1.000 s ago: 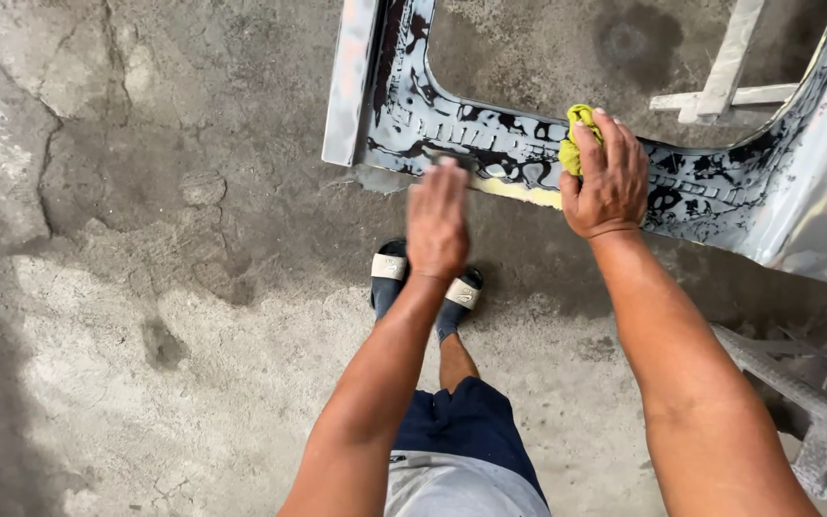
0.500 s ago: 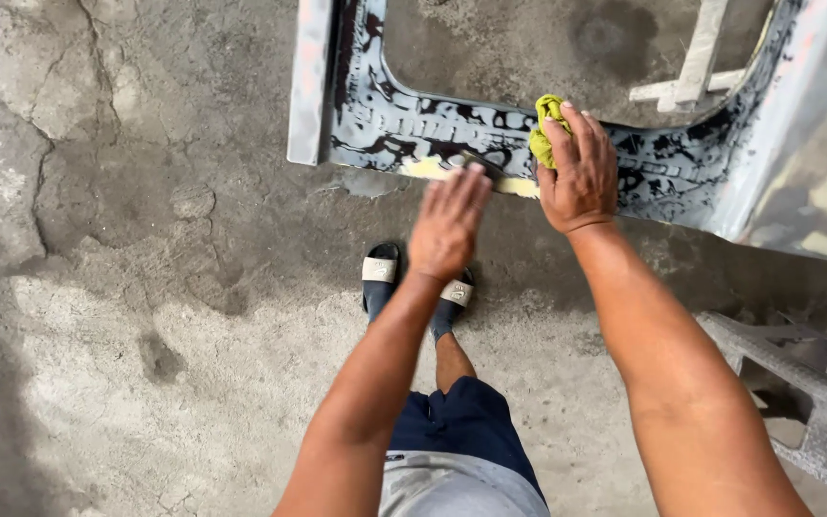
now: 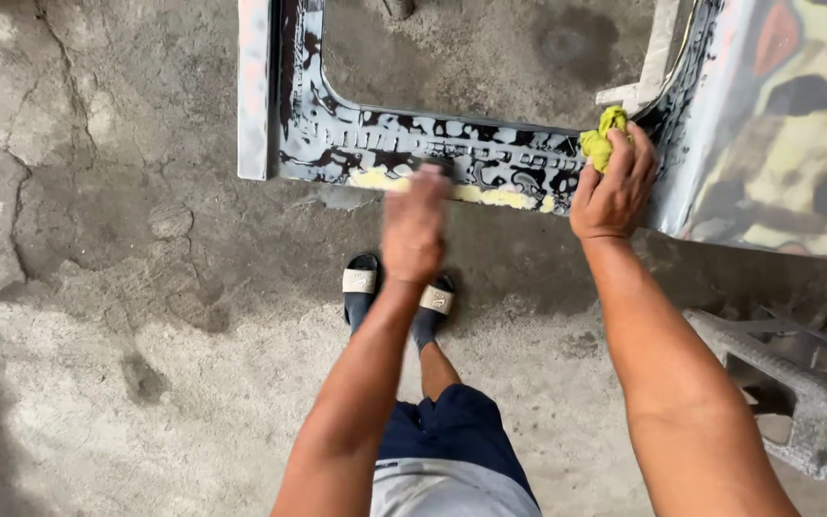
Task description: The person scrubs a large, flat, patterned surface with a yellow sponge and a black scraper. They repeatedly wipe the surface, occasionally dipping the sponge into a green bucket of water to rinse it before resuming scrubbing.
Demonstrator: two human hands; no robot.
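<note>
Floor: rough grey concrete floor [image 3: 117,287], cracked and stained, with pale patches below and to the left of my hands.

Item one: a metal body panel [image 3: 433,148], standing on the floor directly ahead of my fingers. Its surface is mottled black and silver, with a large rectangular opening cut through it; bare concrete shows inside the opening. A strip of pale yellow filler [image 3: 490,194] runs along the lower edge, between my two hands.

Item two: my left hand [image 3: 414,228], blurred, palm down against the lower edge of the panel, at the left end of the filler strip. The fingers lie flat and together; I cannot tell whether they hold anything beneath them.

Item three: my right hand [image 3: 613,187], resting on the panel where the lower rail meets the right upright. Its fingers are curled around a yellow-green rag [image 3: 603,134], bunched up and pressed to the metal; the rag pokes out above the fingertips.

Item four: my feet in dark sandals with pale straps [image 3: 396,287], just below the left hand, close together on the floor.

Item five: a grey concrete block [image 3: 777,378], well to the right and below my right hand, beside the forearm.

Item six: dark blue shorts [image 3: 452,436], at the bottom, between my forearms.
</note>
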